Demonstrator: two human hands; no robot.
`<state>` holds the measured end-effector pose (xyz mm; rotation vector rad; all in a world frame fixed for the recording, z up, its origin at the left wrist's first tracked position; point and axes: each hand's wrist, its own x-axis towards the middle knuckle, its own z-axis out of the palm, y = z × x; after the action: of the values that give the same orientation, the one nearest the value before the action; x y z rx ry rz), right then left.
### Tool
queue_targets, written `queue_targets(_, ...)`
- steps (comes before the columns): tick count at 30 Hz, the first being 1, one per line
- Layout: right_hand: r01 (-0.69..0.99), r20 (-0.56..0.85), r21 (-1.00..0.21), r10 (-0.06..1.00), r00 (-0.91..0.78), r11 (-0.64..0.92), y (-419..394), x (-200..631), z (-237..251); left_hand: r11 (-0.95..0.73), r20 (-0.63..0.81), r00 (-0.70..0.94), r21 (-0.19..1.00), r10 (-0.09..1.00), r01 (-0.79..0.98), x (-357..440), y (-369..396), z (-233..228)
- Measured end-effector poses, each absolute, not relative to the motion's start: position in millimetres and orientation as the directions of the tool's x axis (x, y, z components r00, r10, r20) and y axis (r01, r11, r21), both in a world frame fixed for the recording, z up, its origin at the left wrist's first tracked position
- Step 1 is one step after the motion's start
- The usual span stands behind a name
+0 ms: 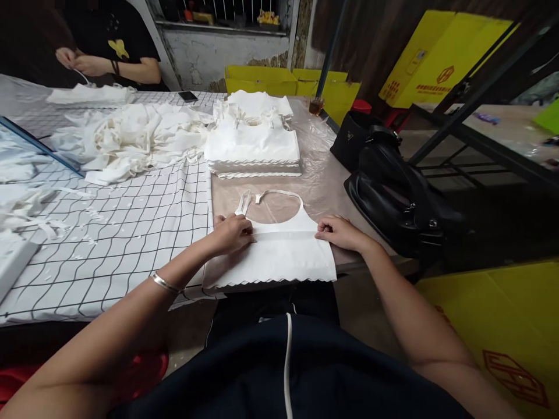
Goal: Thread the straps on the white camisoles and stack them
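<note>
Between the two hands lies a white garment (279, 256); left hand (231, 234) and right hand (340, 233) pinch its folded edge, fingers closed.

left hand (233, 234) centre frame, palm down, fingers curled, pressing flat, right hand (341, 233) right of it, palm down, forearms converging from lower corners

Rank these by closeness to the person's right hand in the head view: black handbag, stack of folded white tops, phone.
From the right hand:
1. Black handbag, just to its right.
2. Stack of folded white tops, up the table, leftward.
3. Phone, at the far edge.
</note>
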<state>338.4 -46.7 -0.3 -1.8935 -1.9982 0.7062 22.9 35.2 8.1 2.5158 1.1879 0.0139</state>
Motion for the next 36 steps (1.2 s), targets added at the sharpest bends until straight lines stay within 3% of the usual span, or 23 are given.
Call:
queue_targets(4, 0.860, -0.078, -0.509, 0.996, -0.033, -0.011, -40, 342, 3, -0.497, -0.109, 0.573, 0.385, 0.812, 0.778, 25, 34, 17)
queue_targets(7, 0.919, 0.169, -0.389, 0.977, 0.130, -0.055, -52, 334, -6, -0.488, 0.138, 0.472, 0.358, 0.871, 0.796, 12, 19, 13)
queue_targets(9, 0.945, 0.314, -0.326, 0.945, 0.089, 0.019, -69, 327, -16, -0.570, 0.234, 0.521, 0.280, 0.821, 0.773, -6, 1, 3)
queue_targets(12, 0.938, 0.363, -0.256, 0.922, -0.133, 0.236, -96, 320, -28, -0.751, 0.097, 0.747, 0.164, 0.658, 0.640, -38, -26, -16)
queue_targets(14, 0.914, 0.414, -0.265, 0.892, -0.180, 0.307, -104, 320, -31, -0.795, 0.008, 0.803, 0.152, 0.595, 0.588, -51, -34, -22)
queue_targets(17, 0.867, 0.539, -0.339, 0.831, -0.139, 0.365, -97, 314, -25, -0.736, 0.072, 0.744, 0.233, 0.664, 0.635, -40, -19, -13)
queue_targets(21, 0.790, 0.603, -0.381, 0.777, -0.182, 0.481, -75, 278, -11, -0.574, 0.260, 0.512, 0.327, 0.819, 0.751, 21, 44, 7)
queue_targets(26, 0.713, 0.592, -0.499, 0.795, -0.136, 0.493, -75, 258, -7, -0.436, 0.020, 0.456, 0.337, 0.890, 0.835, 81, 120, 11)
queue_targets(29, 0.569, 0.482, -0.749, 0.869, 0.116, 0.340, -77, 275, -9, -0.333, -0.074, 0.394, 0.409, 0.916, 0.850, 91, 135, 21)
queue_targets(32, 0.145, 0.095, -0.988, 0.954, 0.284, 0.056, -66, 285, -5, -0.330, 0.002, 0.389, 0.532, 0.921, 0.779, 99, 123, 42)
queue_targets(34, -0.187, -0.169, -0.973, 0.965, 0.200, -0.132, -52, 283, 3, -0.367, 0.093, 0.401, 0.625, 0.911, 0.689, 109, 105, 57)
queue_targets(36, -0.434, -0.325, -0.856, 0.945, 0.032, -0.280, -37, 278, 14, -0.425, 0.111, 0.506, 0.708, 0.855, 0.563, 119, 87, 71)
